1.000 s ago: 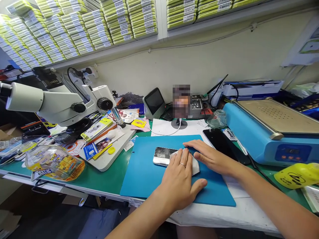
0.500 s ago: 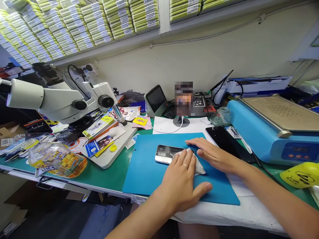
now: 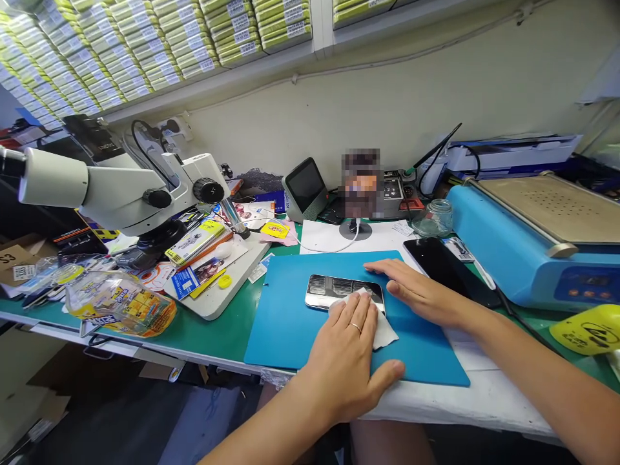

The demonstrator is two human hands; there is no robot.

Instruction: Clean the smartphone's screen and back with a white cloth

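Note:
A phone (image 3: pixel 317 292) with a dark, reflective face lies on the blue mat (image 3: pixel 281 329). My left hand (image 3: pixel 346 355), with a ring on one finger, lies flat on a white cloth (image 3: pixel 385 332), its fingertips over the phone's lower right part and its thumb spread to the right. The cloth sticks out beneath and beside the fingers. Beyond the phone's right end, my right hand (image 3: pixel 419 290) rests its edge on the mat, holding nothing, with fingers stretched out and thumb apart.
Right of the mat are a large black phone (image 3: pixel 445 271), a glass jar (image 3: pixel 436 219) and a blue machine (image 3: pixel 513 239). A microscope (image 3: pixel 121 194) stands left, with a plastic jar (image 3: pixel 123 303) before it. A yellow bottle (image 3: pixel 588 330) is at the right edge.
My left hand and the cloth have slid slightly left and nearer to me, showing more of the phone's right end. My right hand stays beside the phone. The camera view has shifted a little.

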